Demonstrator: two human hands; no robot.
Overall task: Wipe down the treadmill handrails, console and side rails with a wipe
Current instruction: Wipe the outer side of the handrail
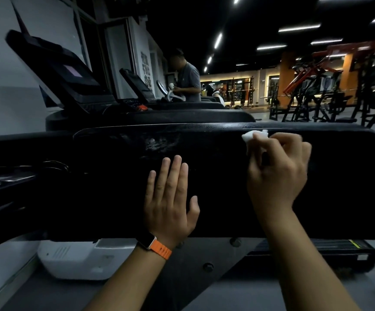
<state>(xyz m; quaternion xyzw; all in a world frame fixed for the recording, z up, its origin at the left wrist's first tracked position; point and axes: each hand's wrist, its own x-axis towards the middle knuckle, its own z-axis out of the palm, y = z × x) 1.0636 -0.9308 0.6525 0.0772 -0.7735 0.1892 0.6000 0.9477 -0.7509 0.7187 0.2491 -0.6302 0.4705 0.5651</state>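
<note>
Your right hand [278, 173] pinches a small bunched white wipe [250, 135] between thumb and curled fingers. The wipe sits on the far top edge of the wide black handrail [222, 187], right of centre. Your left hand [171, 198] lies flat on the handrail's near face, fingers straight and close together, thumb out, holding nothing. There is a watch with an orange band [154, 243] on that wrist.

A wet sheen [159, 142] shows left of the wipe, just beyond your left fingertips. The handrail's right end looks dull, so it is probably not done.

Risks from here:
- The wipe is balled up small, so little of it touches. You will likely get narrow strokes, with streaks and missed strips on a surface this wide.
- The wipe rides right on the far edge. Push outward and it can roll off the far side or slip out of the pinch.
- Your bare left palm rests on the face being cleaned. Slide it toward the wet patch and you will likely leave prints or smear it.
- The handrail is very dark, so you can't judge coverage except by the shine.

The console area at the near left [9, 176] is too dark to read. The side rail [316, 245] shows low on the right, well apart from both hands. Another person [187, 81] stands far off.
</note>
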